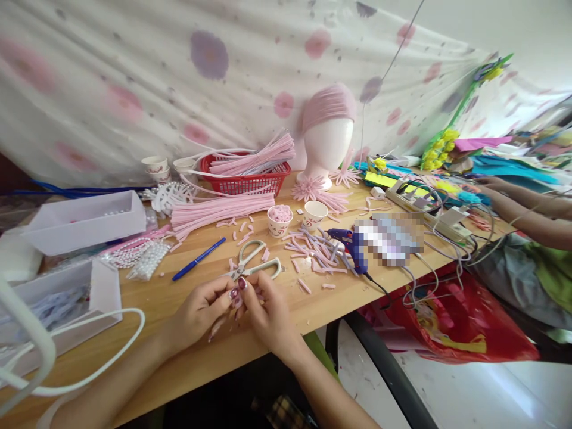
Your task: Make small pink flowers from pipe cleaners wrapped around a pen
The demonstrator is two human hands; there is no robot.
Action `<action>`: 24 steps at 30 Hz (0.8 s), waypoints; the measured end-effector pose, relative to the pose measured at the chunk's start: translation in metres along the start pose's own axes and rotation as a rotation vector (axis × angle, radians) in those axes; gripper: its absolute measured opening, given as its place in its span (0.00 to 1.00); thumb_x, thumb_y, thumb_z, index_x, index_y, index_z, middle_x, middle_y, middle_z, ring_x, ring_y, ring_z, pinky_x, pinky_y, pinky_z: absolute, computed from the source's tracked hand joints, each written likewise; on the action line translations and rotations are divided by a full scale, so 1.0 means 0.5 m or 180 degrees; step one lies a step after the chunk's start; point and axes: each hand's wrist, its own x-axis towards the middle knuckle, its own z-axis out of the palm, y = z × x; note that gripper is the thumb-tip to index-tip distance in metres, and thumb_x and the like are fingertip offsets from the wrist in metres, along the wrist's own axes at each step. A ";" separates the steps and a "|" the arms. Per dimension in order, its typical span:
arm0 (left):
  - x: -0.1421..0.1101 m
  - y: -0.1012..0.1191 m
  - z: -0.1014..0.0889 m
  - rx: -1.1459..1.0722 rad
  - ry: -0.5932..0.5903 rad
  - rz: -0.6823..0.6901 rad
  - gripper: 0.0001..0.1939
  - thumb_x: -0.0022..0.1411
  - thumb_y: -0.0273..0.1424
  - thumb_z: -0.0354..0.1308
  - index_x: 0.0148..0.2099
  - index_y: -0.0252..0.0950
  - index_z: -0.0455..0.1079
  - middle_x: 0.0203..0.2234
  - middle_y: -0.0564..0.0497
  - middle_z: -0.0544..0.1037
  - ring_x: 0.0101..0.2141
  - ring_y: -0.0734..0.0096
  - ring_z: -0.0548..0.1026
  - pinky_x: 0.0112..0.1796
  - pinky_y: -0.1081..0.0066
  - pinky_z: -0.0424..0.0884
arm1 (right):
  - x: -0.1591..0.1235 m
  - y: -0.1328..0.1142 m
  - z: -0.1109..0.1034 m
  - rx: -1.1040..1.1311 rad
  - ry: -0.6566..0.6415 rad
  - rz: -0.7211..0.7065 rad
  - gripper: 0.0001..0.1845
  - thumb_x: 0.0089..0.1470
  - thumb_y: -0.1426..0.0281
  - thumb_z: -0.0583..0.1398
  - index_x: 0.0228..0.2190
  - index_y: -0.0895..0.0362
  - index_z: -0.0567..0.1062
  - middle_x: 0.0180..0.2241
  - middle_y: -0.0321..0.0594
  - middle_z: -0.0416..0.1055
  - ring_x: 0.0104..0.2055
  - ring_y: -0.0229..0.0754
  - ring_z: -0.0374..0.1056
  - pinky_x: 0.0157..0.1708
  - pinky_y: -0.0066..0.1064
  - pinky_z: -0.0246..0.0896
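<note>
At the table's front edge, my left hand (201, 313) and my right hand (270, 313) meet with their fingertips pinched together. Something small and pinkish may be between them, but the fingers mostly hide it. Just beyond the fingertips lie white-handled scissors (245, 257), handles spread, blades partly covered by my hands. Short cut pieces of pink pipe cleaner (304, 286) are scattered to the right of the scissors. Behind these stand a paper cup filled with pink fuzzy bits (280, 221) and a second paper cup (314, 215).
A blue pen (199, 259) lies left, near bagged pearl beads (149, 259) and white boxes (84, 223). Behind are pink pipe cleaner bundles (223, 213), a red basket (245, 182) and a foam head (328, 140). Right are a glue gun (351, 244), power strips (406, 195) and another person's arm (527, 211).
</note>
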 end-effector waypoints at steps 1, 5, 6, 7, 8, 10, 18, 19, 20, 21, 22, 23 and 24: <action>0.002 -0.002 0.000 -0.0297 -0.0048 -0.0130 0.16 0.65 0.42 0.49 0.29 0.36 0.63 0.12 0.62 0.59 0.10 0.82 0.57 0.13 0.81 0.55 | -0.001 0.000 -0.002 -0.0109 0.0002 -0.0073 0.12 0.64 0.63 0.52 0.30 0.55 0.65 0.22 0.34 0.69 0.24 0.35 0.67 0.27 0.25 0.60; 0.009 -0.002 0.001 -0.1389 -0.0227 -0.0834 0.14 0.59 0.40 0.54 0.28 0.37 0.61 0.10 0.65 0.52 0.08 0.84 0.47 0.08 0.82 0.52 | -0.002 0.003 -0.012 -0.0619 0.0037 -0.0468 0.10 0.62 0.67 0.53 0.29 0.54 0.66 0.24 0.35 0.69 0.26 0.36 0.66 0.28 0.26 0.59; 0.011 -0.002 0.002 -0.1564 -0.0236 -0.0991 0.13 0.58 0.39 0.55 0.27 0.37 0.61 0.10 0.66 0.51 0.08 0.84 0.46 0.07 0.82 0.52 | -0.002 0.005 -0.014 -0.0699 0.0028 -0.0546 0.09 0.62 0.68 0.53 0.28 0.54 0.66 0.24 0.35 0.69 0.26 0.37 0.66 0.29 0.26 0.59; 0.012 -0.002 0.003 -0.1680 -0.0233 -0.1092 0.13 0.57 0.39 0.56 0.27 0.37 0.60 0.10 0.66 0.51 0.08 0.84 0.46 0.07 0.82 0.53 | -0.002 0.006 -0.015 -0.0729 0.0002 -0.0586 0.09 0.62 0.68 0.53 0.29 0.54 0.66 0.24 0.35 0.70 0.27 0.37 0.67 0.30 0.27 0.59; 0.013 -0.003 0.004 -0.1745 -0.0214 -0.1118 0.12 0.57 0.38 0.56 0.27 0.37 0.60 0.10 0.65 0.51 0.08 0.84 0.47 0.07 0.82 0.54 | -0.001 0.007 -0.014 -0.0707 -0.0021 -0.0585 0.09 0.62 0.68 0.53 0.29 0.54 0.66 0.24 0.35 0.70 0.27 0.37 0.67 0.30 0.27 0.59; 0.014 -0.004 0.008 -0.1787 -0.0144 -0.1034 0.12 0.58 0.37 0.55 0.27 0.37 0.62 0.10 0.65 0.52 0.09 0.83 0.51 0.08 0.82 0.57 | 0.003 0.009 -0.012 -0.0507 -0.0006 -0.0463 0.09 0.62 0.68 0.53 0.29 0.54 0.66 0.24 0.35 0.69 0.27 0.37 0.67 0.30 0.27 0.60; 0.011 0.002 0.000 -0.1586 0.0193 -0.0377 0.15 0.59 0.42 0.57 0.33 0.34 0.67 0.19 0.58 0.64 0.16 0.80 0.64 0.15 0.80 0.67 | 0.032 0.020 -0.021 0.0827 0.0148 0.0491 0.15 0.58 0.61 0.59 0.24 0.56 0.69 0.21 0.33 0.66 0.24 0.36 0.62 0.28 0.28 0.57; 0.011 0.002 -0.001 -0.1427 0.0216 -0.0364 0.15 0.58 0.43 0.58 0.34 0.34 0.67 0.20 0.57 0.66 0.17 0.80 0.65 0.16 0.79 0.68 | 0.033 0.022 -0.023 0.0751 0.0270 0.0450 0.15 0.57 0.61 0.59 0.24 0.56 0.70 0.22 0.33 0.67 0.26 0.36 0.63 0.30 0.28 0.58; 0.011 0.001 -0.001 -0.1245 0.0224 -0.0371 0.15 0.58 0.42 0.60 0.35 0.34 0.67 0.22 0.57 0.67 0.18 0.79 0.67 0.16 0.79 0.69 | 0.034 0.024 -0.024 0.0643 0.0391 0.0368 0.14 0.56 0.61 0.60 0.24 0.56 0.71 0.23 0.34 0.67 0.28 0.37 0.63 0.32 0.29 0.58; 0.011 0.001 0.000 -0.1067 0.0222 -0.0382 0.15 0.57 0.42 0.61 0.36 0.34 0.67 0.23 0.56 0.68 0.19 0.79 0.68 0.17 0.78 0.70 | 0.034 0.024 -0.025 0.0535 0.0484 0.0267 0.14 0.56 0.62 0.60 0.23 0.56 0.72 0.24 0.34 0.68 0.29 0.38 0.64 0.34 0.29 0.59; 0.011 0.000 0.002 -0.0915 0.0218 -0.0383 0.15 0.57 0.42 0.61 0.37 0.34 0.67 0.24 0.56 0.70 0.20 0.78 0.70 0.19 0.77 0.71 | 0.033 0.024 -0.024 0.0441 0.0537 0.0172 0.13 0.55 0.62 0.61 0.23 0.56 0.73 0.25 0.34 0.68 0.30 0.38 0.64 0.35 0.30 0.59; 0.011 0.000 0.006 -0.0800 0.0217 -0.0373 0.15 0.58 0.42 0.60 0.38 0.34 0.67 0.24 0.55 0.71 0.20 0.77 0.71 0.20 0.76 0.72 | 0.032 0.023 -0.023 0.0348 0.0555 0.0097 0.13 0.56 0.63 0.60 0.23 0.56 0.73 0.25 0.34 0.68 0.31 0.38 0.64 0.35 0.31 0.58; 0.011 -0.001 0.009 -0.0728 0.0231 -0.0358 0.16 0.58 0.42 0.60 0.38 0.34 0.67 0.25 0.54 0.72 0.21 0.76 0.72 0.21 0.75 0.73 | 0.031 0.021 -0.022 0.0234 0.0558 0.0029 0.13 0.56 0.63 0.60 0.23 0.56 0.74 0.25 0.35 0.68 0.30 0.39 0.63 0.35 0.31 0.58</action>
